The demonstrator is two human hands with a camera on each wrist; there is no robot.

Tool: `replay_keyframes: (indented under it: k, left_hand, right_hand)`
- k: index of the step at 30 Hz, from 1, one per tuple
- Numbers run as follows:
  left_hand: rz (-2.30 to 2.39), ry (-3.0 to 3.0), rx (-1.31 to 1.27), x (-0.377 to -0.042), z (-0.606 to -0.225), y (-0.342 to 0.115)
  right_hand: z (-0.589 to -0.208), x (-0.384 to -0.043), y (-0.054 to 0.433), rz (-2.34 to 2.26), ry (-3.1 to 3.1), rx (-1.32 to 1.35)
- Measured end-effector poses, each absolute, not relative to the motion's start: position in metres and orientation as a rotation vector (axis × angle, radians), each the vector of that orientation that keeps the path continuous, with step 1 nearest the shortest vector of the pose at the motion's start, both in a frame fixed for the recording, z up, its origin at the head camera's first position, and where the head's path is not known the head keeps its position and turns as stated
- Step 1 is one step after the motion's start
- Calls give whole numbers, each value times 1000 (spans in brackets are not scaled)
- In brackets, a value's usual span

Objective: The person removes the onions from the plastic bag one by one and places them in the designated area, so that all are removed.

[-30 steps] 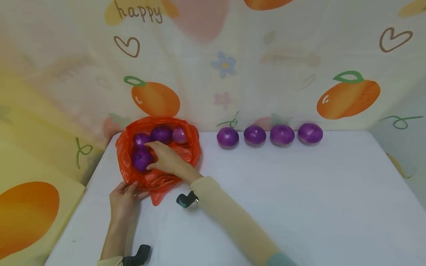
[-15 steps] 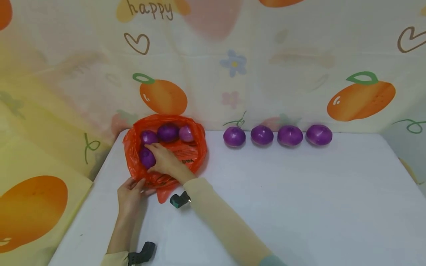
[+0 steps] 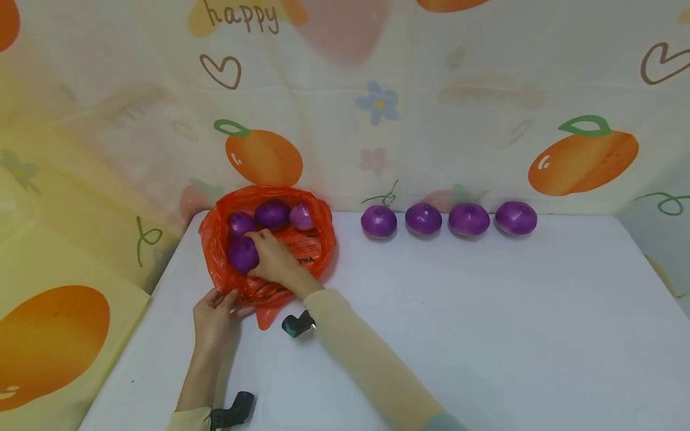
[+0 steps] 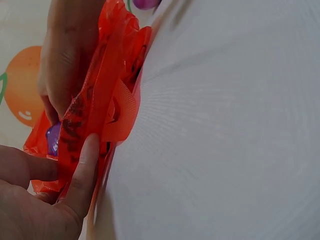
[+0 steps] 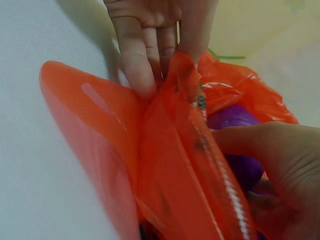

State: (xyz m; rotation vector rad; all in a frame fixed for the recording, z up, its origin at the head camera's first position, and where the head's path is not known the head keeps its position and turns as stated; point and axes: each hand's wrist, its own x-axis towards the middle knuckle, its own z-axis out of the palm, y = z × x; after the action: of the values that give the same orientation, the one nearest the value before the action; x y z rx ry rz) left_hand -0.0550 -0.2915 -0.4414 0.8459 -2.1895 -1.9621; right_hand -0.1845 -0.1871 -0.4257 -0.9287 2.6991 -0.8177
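Note:
A red plastic bag (image 3: 212, 257) lies spread out at the table's left, its mouth facing up. My left hand (image 3: 212, 317) pinches the near rim; in the left wrist view, that hand's thumb and fingers (image 4: 82, 175) lie on either side of the plastic. Inside the bag, my right hand (image 3: 277, 257) holds a purple onion (image 3: 241, 256) at the near left, thumb on its near side. Behind it sit more purple onions: one on the left (image 3: 241, 224), one at the back (image 3: 272, 214) and a paler one (image 3: 302, 216) on the right. The right wrist view shows the held onion (image 5: 245, 170) partly hidden.
Several purple onions stand in a row along the table's back edge, from the leftmost onion (image 3: 379, 221) to the rightmost onion (image 3: 516, 218). A fruit-printed cloth (image 3: 431, 131) hangs behind the white table (image 3: 458, 335).
The head view has shifted, so the scene sits further right. My right hand has edged slightly right at the onion in the bag. My left hand keeps its pinch on the rim.

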Motion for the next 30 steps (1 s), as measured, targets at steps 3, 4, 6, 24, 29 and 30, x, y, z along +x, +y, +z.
replay_keyframes:
  k: [3, 4, 6, 24, 29, 30]
  left_hand:
    - [-1960, -2184, 843, -56, -442, -293]
    - [-1959, -2184, 839, -56, -442, -294]
    - [-1960, -2171, 842, -56, -442, -296]
    - [-2020, -2112, 855, -55, -434, -294]
    - [-2037, -2082, 852, -56, -434, -294]
    - [-2033, -2085, 852, -56, -434, -294]
  right_hand:
    - [-421, -185, -181, -813, 2735, -943]
    - [-419, -185, -179, -818, 2744, -952]
    - [-415, -186, -176, -828, 2759, -972]
    - [-383, -180, -113, -1072, 2708, -1081]
    - [-379, -178, -87, -1119, 2701, -1090]
    - [-378, -178, -83, -1129, 2699, -1092]
